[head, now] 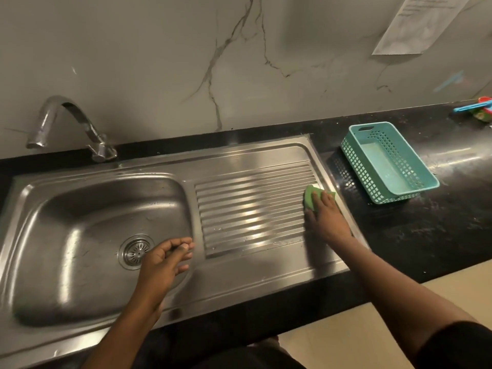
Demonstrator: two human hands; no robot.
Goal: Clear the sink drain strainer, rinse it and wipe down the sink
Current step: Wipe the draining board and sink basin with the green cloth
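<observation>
A steel sink (pixel 80 209) fills the left of the view, with a ribbed drainboard (pixel 253 209) on its right. The round drain strainer (pixel 135 252) sits in the basin floor. My right hand (pixel 327 219) presses a green sponge (pixel 310 197) flat on the drainboard's right edge. My left hand (pixel 165 262) hovers over the basin just right of the strainer, fingers loosely curled, nothing visible in it.
A curved chrome tap (pixel 72 123) stands behind the basin at the left. A teal plastic basket (pixel 388 161) rests on the black counter (pixel 426 222) right of the sink. Small red and blue items (pixel 476 107) lie at the far right. Marble wall behind.
</observation>
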